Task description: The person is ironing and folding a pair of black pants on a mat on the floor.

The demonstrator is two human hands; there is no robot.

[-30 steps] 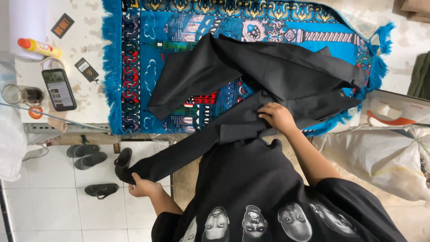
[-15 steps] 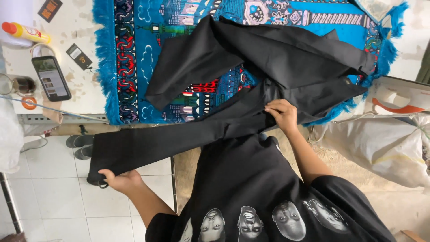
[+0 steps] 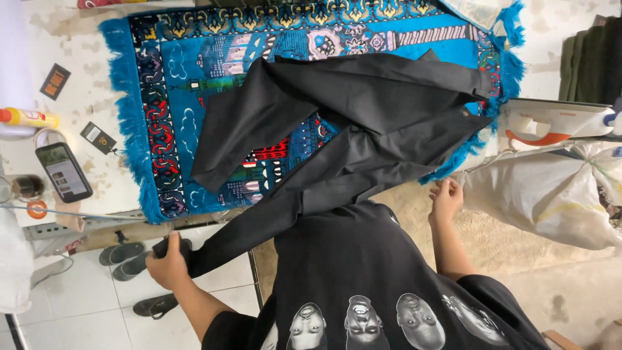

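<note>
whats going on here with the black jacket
A person is handling a black jacket spread over a blue patterned rug on a table. Their left hand has a grip on the end of one sleeve, stretched out past the table edge. Their right hand is open and empty, just off the jacket near the rug's fringe. A phone lies to the side.

black garment (image 3: 363, 123): matt smooth cloth | rug (image 3: 162, 116): woven, fringed pile | phone (image 3: 63, 172): glossy screen
</note>
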